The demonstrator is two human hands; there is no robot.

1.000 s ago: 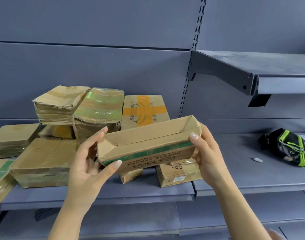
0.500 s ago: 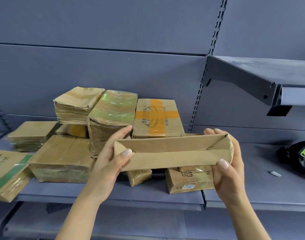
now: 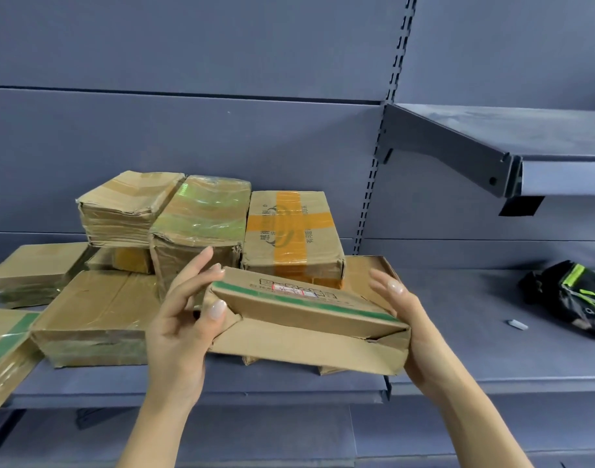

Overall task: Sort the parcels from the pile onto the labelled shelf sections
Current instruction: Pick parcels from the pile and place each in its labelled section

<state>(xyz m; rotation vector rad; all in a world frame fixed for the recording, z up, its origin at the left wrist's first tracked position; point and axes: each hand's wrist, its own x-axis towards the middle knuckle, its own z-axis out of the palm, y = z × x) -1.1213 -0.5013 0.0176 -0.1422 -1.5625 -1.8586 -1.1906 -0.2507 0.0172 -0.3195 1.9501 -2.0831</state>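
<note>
A long cardboard box [image 3: 306,319] is held before the lower shelf [image 3: 222,383], the left hand [image 3: 181,319] pinching its left end, the right hand [image 3: 411,319] flat against its right end. Behind it and to its left, a pile of parcels [image 3: 194,228] sits on that shelf. Right of the upright [image 3: 368,197], a bag [image 3: 573,298] lies on the neighbouring section, a small stub [image 3: 518,324] near its left side. An upper shelf [image 3: 526,136] hangs above them.

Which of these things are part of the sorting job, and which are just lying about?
Part of the job: green-striped parcel, between the left hand and right hand; parcel pile behind it; grey shelf.
Just lying about: black and neon-green bag; small white object beside it, too small to identify.
</note>
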